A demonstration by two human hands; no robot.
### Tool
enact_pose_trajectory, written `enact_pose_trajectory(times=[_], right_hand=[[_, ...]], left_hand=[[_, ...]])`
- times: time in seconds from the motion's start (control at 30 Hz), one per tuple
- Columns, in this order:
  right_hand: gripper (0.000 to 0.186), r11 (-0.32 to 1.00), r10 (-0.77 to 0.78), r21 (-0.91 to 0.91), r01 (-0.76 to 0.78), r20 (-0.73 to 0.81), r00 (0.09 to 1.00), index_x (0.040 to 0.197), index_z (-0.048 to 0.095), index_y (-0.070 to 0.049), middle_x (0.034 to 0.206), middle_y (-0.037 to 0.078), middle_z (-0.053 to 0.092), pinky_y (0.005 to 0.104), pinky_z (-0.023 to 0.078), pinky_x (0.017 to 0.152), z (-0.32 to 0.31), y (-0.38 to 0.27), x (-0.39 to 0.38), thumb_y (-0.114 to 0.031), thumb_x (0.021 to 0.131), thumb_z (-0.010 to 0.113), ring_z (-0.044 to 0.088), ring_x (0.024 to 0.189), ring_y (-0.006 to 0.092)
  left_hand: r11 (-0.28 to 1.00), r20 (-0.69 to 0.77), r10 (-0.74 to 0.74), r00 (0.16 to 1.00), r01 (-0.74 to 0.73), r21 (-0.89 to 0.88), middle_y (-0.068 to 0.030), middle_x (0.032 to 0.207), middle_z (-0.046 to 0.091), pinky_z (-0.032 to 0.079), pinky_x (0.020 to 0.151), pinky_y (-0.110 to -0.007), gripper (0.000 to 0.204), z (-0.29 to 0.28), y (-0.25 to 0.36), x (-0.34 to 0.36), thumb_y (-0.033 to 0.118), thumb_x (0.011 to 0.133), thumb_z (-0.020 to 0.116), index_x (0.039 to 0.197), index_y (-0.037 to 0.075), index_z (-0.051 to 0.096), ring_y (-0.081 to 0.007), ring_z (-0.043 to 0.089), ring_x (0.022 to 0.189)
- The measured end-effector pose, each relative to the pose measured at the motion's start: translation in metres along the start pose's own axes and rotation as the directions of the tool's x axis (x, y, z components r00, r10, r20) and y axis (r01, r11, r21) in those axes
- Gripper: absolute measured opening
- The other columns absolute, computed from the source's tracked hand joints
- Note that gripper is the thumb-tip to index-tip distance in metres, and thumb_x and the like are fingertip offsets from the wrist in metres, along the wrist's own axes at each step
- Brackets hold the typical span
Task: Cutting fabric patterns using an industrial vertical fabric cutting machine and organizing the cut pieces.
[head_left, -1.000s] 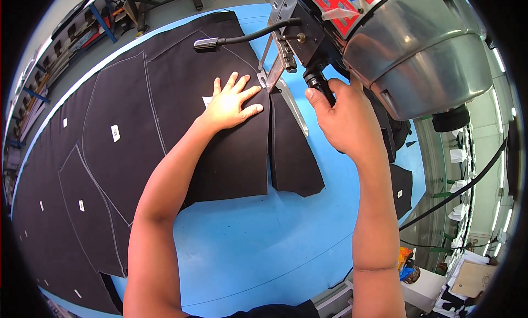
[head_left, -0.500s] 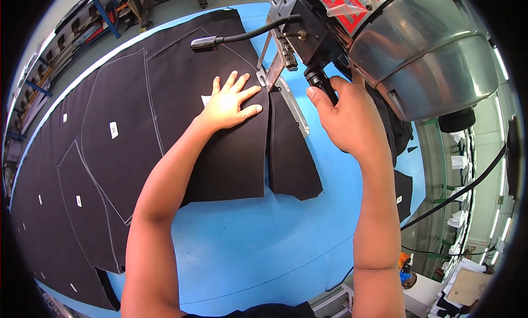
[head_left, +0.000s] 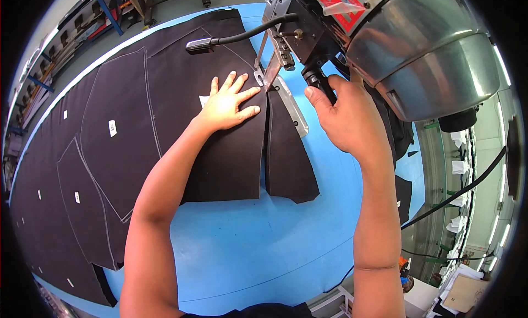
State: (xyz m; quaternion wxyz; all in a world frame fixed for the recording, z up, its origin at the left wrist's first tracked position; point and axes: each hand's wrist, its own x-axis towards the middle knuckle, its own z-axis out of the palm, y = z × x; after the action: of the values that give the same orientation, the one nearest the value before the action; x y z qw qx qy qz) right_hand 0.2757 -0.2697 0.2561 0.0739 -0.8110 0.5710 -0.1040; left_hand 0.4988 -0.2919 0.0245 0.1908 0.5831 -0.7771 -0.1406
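Black fabric, marked with pale chalk outlines, is spread over a blue table. My left hand lies flat on it with fingers spread, just left of the cut. My right hand is wrapped round the black handle of a cloth cutting machine with a large metal motor housing. Its upright blade guard stands at the far end of the slit. A narrow fabric strip lies right of the slit, over part of the machine's metal base plate.
The blue table shows in front of the fabric. A bendable black lamp reaches over the cloth from the machine. More black fabric lies beyond my right forearm. A black cable runs at the right. Small white labels dot the fabric.
The machine and my right hand sit very slightly further left in view, and the fabric's near edge has shifted a little too. Both hands keep their hold and pose.
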Motion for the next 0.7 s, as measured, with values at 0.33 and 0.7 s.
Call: enact_pose_trajectory(times=[0.33, 0.7], right_hand=[[0.050, 0.997, -0.068, 0.028, 0.070, -0.045, 0.997, 0.088, 0.060, 0.006, 0.099, 0.030, 0.060, 0.0519, 0.049, 0.069, 0.0029, 0.0036, 0.0045, -0.043, 0.099, 0.064, 0.066, 0.080, 0.0449], [0.048, 0.990, -0.139, 0.020, 0.143, -0.117, 0.983, 0.087, 0.060, 0.006, 0.093, 0.029, 0.061, 0.0514, 0.049, 0.068, 0.0065, 0.0093, 0.0080, -0.041, 0.099, 0.065, 0.066, 0.078, 0.0450]], left_hand=[[1.000, -0.002, 0.005, 1.000, -0.005, 0.024, -0.0138, 0.166, 0.033, 0.008, 0.122, -0.068, 0.065, -0.0002, -0.0012, -0.0011, 0.063, 0.094, 0.059, 0.149, 0.029, 0.054, -0.0391, 0.018, 0.157], [0.999, 0.002, 0.011, 1.000, -0.011, 0.041, -0.0126, 0.165, 0.034, 0.009, 0.122, -0.069, 0.064, -0.0019, 0.0002, -0.0018, 0.062, 0.094, 0.059, 0.149, 0.029, 0.055, -0.0389, 0.019, 0.156]])
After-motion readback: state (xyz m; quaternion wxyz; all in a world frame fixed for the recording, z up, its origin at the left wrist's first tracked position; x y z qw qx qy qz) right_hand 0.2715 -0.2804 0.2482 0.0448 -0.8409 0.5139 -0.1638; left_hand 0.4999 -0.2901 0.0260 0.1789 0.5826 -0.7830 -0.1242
